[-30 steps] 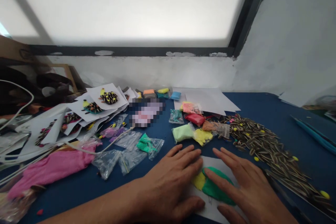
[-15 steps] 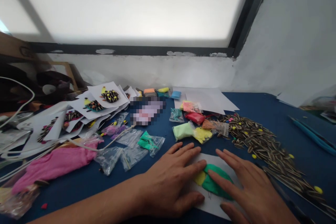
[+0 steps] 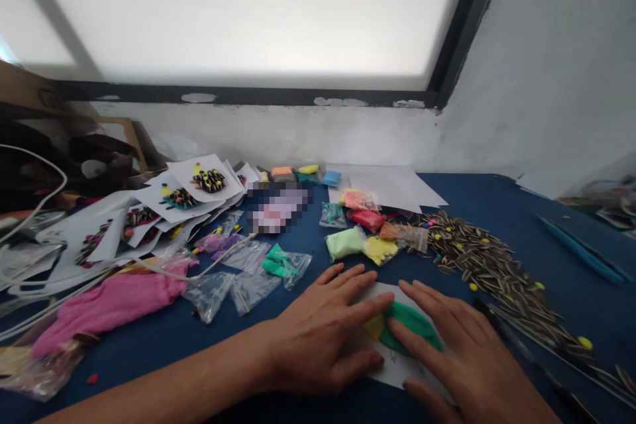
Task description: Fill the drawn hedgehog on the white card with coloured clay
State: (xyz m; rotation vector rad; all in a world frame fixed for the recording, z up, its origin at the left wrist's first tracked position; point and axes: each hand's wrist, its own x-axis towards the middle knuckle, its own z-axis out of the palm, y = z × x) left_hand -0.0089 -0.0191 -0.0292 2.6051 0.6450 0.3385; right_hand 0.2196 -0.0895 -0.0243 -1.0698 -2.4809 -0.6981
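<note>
Directly in front of me a sheet of white paper [image 3: 397,371] lies on the blue table, with faint pencil lines near its lower part. Flattened green clay [image 3: 415,328] covers its middle, and a yellow clay patch [image 3: 376,326] adjoins it on the left. My left hand [image 3: 328,331] rests over the paper's left side, fingers spread, the index fingertip at the clay's upper edge. From the right, my right hand [image 3: 457,351] reaches over the sheet with fingers apart, its index finger lying on the green clay. Neither hand grips anything.
Sunflower seeds [image 3: 487,265] mixed with small clay balls lie to the right, beside a dark pen [image 3: 536,364]. Bagged clay, including a light green pack [image 3: 345,243], sits ahead. Pink clay [image 3: 114,305], plastic bags and finished seed pictures [image 3: 209,179] fill the left.
My right hand has shifted slightly left over the green clay, while my left hand stays nearly in place. The whole view has moved a little.
</note>
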